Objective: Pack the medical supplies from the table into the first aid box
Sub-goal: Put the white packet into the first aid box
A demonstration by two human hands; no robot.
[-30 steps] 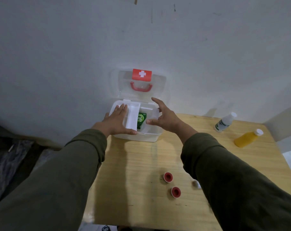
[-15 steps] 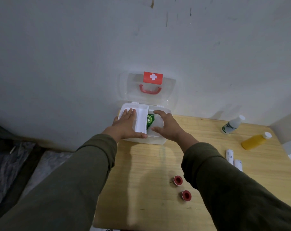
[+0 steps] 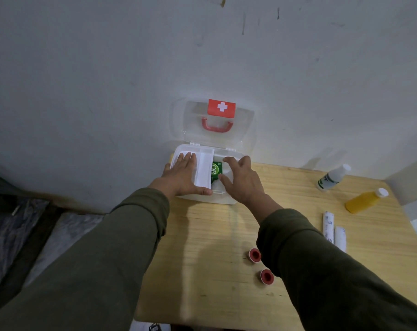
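The white first aid box (image 3: pixel 226 200) stands open at the table's back edge, its clear lid (image 3: pixel 244 130) with a red cross label leaning on the wall. My left hand (image 3: pixel 182 176) lies flat on the white inner tray (image 3: pixel 204 170) over the box's left half. My right hand (image 3: pixel 242 180) hovers with fingers spread over the right half, beside a green packet (image 3: pixel 216 170) inside. On the table lie two red tape rolls (image 3: pixel 254 255), two white bandage rolls (image 3: pixel 328 225), a white bottle (image 3: pixel 333 177) and a yellow bottle (image 3: pixel 366 200).
The wooden table (image 3: pixel 214 271) abuts a grey wall. Its left edge drops to a dark floor with a grey mat (image 3: pixel 11 232). The bottles lie near the table's right back corner.
My right hand has slid from the box's front right rim to above the right compartment. The camera has tilted, bringing the bandage rolls into sight. The left hand stays on the tray.
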